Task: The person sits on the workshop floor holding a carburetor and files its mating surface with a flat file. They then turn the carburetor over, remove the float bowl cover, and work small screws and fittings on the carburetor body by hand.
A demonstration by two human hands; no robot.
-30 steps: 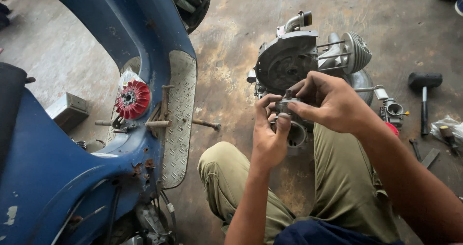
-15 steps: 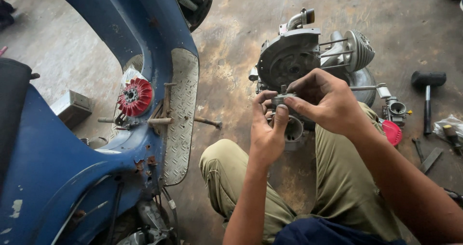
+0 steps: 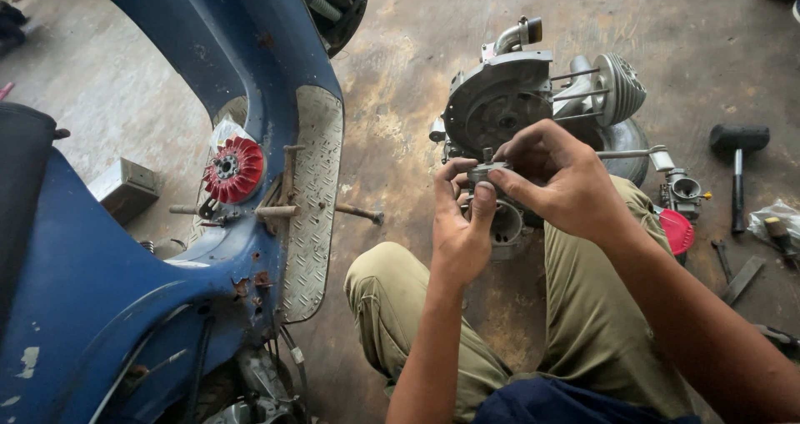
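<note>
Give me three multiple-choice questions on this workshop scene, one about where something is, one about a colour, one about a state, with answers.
1. Where does the black mallet lie?
A. on the floor at the right
B. on the scooter footboard
C. in the left hand

2. What colour is the finned fan wheel on the scooter body?
A. green
B. red
C. white

3. How is the small metal part held?
A. lying loose on the floor
B. by the right hand alone
C. between both hands

Answers: 1 A, it rests on the concrete beside the engine. 2 B, its fins are bright red. 3 C, left hand and right hand both pinch it.
</note>
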